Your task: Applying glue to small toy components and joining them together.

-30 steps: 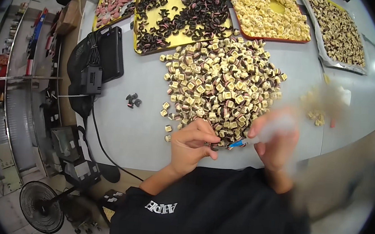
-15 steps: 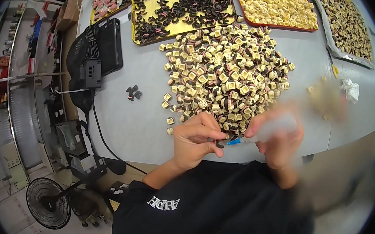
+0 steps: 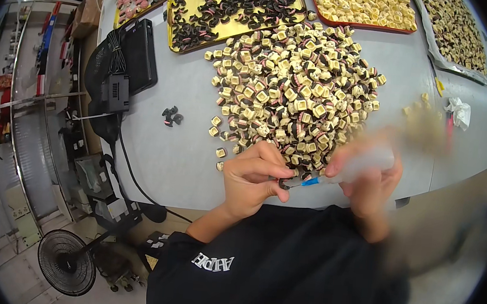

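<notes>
My left hand [image 3: 255, 179] pinches a small black curved piece [image 3: 283, 184] between thumb and fingertips, just past the near edge of the pile. Wrapped in my right hand [image 3: 370, 179] is a whitish squeeze bottle [image 3: 365, 166] with a blue needle tip [image 3: 310, 182]. The thin needle points left and reaches the black piece; whether it touches cannot be made out. Beyond both hands spreads a big heap of small cream, black and pink pieces [image 3: 296, 92], many with a square hollow. The bottle and right hand are partly blurred.
Along the far side lie a yellow tray of black curved pieces [image 3: 176, 31], a red-rimmed tray of cream pieces [image 3: 361, 26] and a lined tray [image 3: 468, 75]. Several black pieces [image 3: 171, 116] sit at left, near a black device [image 3: 138, 57] and cable. Crumpled tissue [image 3: 459, 113] lies right.
Both hands keep nearly the same pose, with the needle still at the black piece. The table and trays appear slightly higher in the picture, as the view has shifted a little.
</notes>
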The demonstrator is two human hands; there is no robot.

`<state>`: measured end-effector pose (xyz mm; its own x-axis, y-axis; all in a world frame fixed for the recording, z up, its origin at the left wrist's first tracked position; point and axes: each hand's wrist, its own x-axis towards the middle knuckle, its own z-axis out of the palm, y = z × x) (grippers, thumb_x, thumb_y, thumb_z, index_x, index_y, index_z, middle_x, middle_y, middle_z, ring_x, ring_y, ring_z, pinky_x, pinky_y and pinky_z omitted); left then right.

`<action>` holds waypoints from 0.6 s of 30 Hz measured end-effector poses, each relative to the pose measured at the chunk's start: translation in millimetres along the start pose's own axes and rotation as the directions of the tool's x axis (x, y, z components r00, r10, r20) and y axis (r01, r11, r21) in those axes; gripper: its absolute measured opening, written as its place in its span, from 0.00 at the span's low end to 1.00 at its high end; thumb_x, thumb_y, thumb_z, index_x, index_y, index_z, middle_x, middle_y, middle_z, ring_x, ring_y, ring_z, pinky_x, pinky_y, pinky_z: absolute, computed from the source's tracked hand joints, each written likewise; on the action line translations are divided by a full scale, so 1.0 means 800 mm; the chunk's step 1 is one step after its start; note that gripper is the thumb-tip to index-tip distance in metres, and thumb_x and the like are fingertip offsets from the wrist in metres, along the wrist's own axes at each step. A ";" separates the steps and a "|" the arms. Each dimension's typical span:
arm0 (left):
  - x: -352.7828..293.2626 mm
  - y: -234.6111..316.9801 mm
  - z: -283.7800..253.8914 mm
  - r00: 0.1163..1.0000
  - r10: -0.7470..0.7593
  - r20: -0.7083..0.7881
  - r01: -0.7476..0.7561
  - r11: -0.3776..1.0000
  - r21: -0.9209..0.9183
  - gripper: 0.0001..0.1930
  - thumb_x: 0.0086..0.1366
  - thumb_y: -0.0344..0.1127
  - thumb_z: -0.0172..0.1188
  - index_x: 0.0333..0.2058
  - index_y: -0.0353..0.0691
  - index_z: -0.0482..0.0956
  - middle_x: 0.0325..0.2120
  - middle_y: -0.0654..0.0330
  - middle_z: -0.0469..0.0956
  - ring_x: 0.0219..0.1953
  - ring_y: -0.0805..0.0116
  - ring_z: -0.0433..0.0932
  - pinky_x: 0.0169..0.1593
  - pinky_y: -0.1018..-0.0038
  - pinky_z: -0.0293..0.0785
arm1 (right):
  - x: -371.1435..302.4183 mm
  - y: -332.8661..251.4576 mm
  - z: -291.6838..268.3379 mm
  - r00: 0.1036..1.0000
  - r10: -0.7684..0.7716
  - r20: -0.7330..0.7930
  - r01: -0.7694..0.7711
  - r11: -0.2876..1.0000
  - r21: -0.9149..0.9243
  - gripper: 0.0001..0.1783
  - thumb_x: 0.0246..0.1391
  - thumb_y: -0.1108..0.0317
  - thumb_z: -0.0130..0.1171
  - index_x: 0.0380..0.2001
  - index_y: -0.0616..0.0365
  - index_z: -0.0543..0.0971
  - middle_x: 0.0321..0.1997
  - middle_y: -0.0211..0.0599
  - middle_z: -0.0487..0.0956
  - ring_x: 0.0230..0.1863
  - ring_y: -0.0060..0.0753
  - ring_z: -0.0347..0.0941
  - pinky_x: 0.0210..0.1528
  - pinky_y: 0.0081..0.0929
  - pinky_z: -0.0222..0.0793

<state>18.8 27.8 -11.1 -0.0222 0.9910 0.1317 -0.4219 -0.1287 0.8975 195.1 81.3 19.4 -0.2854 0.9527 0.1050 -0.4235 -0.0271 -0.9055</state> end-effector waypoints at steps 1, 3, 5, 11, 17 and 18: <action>0.000 -0.001 0.001 1.000 -0.002 -0.001 0.002 1.000 0.000 0.14 0.41 0.25 0.69 0.30 0.33 0.79 0.25 0.61 0.70 0.28 0.72 0.69 0.31 0.79 0.65 | 0.000 0.001 -0.001 1.000 -0.023 -0.010 0.023 1.000 -0.001 0.19 0.55 0.55 0.50 0.35 0.61 0.61 0.25 0.50 0.76 0.14 0.16 0.64 0.13 0.10 0.56; 0.000 -0.001 0.002 1.000 -0.007 -0.003 0.007 1.000 0.008 0.14 0.41 0.25 0.69 0.30 0.33 0.79 0.25 0.61 0.71 0.28 0.72 0.69 0.31 0.79 0.65 | -0.001 0.003 -0.001 0.997 -0.070 -0.032 0.069 0.998 -0.004 0.19 0.55 0.55 0.50 0.35 0.61 0.60 0.25 0.50 0.76 0.18 0.19 0.69 0.14 0.10 0.57; -0.001 -0.002 0.002 1.000 -0.011 -0.005 0.011 1.000 0.012 0.14 0.41 0.25 0.69 0.30 0.33 0.79 0.25 0.61 0.71 0.28 0.72 0.69 0.31 0.79 0.64 | -0.003 0.003 -0.001 0.997 -0.067 -0.031 0.066 0.998 -0.009 0.19 0.55 0.55 0.50 0.35 0.61 0.60 0.25 0.50 0.76 0.19 0.20 0.70 0.14 0.10 0.57; -0.001 -0.003 -0.002 1.000 -0.012 0.017 0.012 0.999 0.032 0.14 0.41 0.26 0.70 0.30 0.33 0.79 0.24 0.61 0.71 0.28 0.72 0.69 0.31 0.79 0.64 | -0.003 0.005 0.003 0.996 -0.080 -0.030 0.078 0.996 -0.044 0.20 0.55 0.55 0.49 0.36 0.61 0.60 0.25 0.50 0.76 0.21 0.22 0.72 0.13 0.09 0.57; 0.002 -0.008 -0.011 1.000 -0.013 0.020 0.012 0.999 0.032 0.14 0.41 0.27 0.70 0.30 0.33 0.79 0.24 0.61 0.71 0.28 0.72 0.69 0.31 0.79 0.64 | -0.003 0.012 0.002 0.995 -0.085 -0.061 0.079 0.993 -0.082 0.20 0.55 0.54 0.49 0.36 0.61 0.60 0.25 0.50 0.76 0.20 0.22 0.72 0.13 0.09 0.57; 0.004 -0.011 -0.010 1.000 -0.007 0.011 0.006 1.000 0.021 0.14 0.41 0.27 0.70 0.30 0.33 0.79 0.24 0.61 0.71 0.27 0.72 0.69 0.31 0.79 0.64 | -0.001 0.011 0.000 0.994 -0.084 -0.075 0.077 0.993 -0.091 0.21 0.55 0.53 0.49 0.36 0.61 0.60 0.25 0.50 0.76 0.20 0.22 0.72 0.14 0.10 0.58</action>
<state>14.9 32.4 -22.0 -0.0094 0.9914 0.1304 -0.4032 -0.1231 0.9068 191.4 80.2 11.1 -0.1837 0.9715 0.1496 -0.3641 0.0741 -0.9284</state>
